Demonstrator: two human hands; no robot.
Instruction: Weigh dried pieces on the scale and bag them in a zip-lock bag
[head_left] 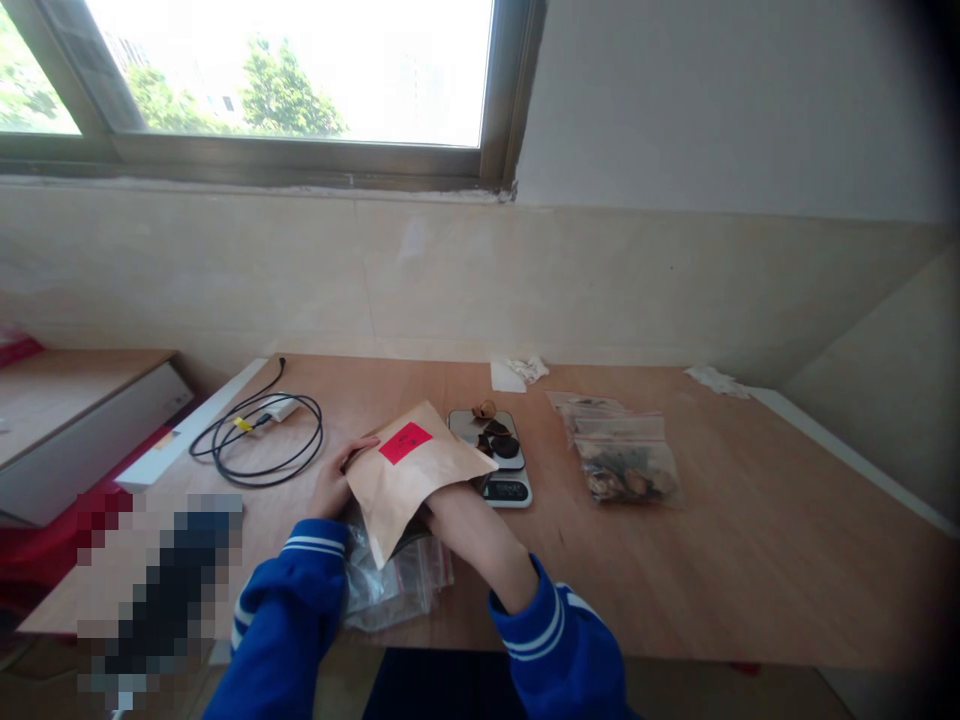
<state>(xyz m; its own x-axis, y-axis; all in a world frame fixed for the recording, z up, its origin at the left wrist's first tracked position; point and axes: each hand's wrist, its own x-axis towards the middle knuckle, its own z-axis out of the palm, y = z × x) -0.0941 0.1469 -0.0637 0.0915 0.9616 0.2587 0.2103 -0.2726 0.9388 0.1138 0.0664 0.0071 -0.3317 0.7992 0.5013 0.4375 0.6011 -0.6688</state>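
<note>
A brown paper bag [409, 475] with a red label [405, 442] is held over the wooden table [750, 540]. My left hand [335, 482] grips its left edge. My right hand [442, 512] is mostly hidden under the bag, with only the wrist and forearm showing; it seems to hold the bag from below. Both arms wear blue sleeves with white stripes. Just behind the bag stands a small digital scale [501, 460] with several dark and brown pieces on its platform.
Clear zip bags [397, 580] lie under the paper bag near the table's front edge. More zip bags with dried pieces [626, 455] lie to the right. A coiled black cable [259, 435] is on the left, crumpled tissues [517, 372] at the back.
</note>
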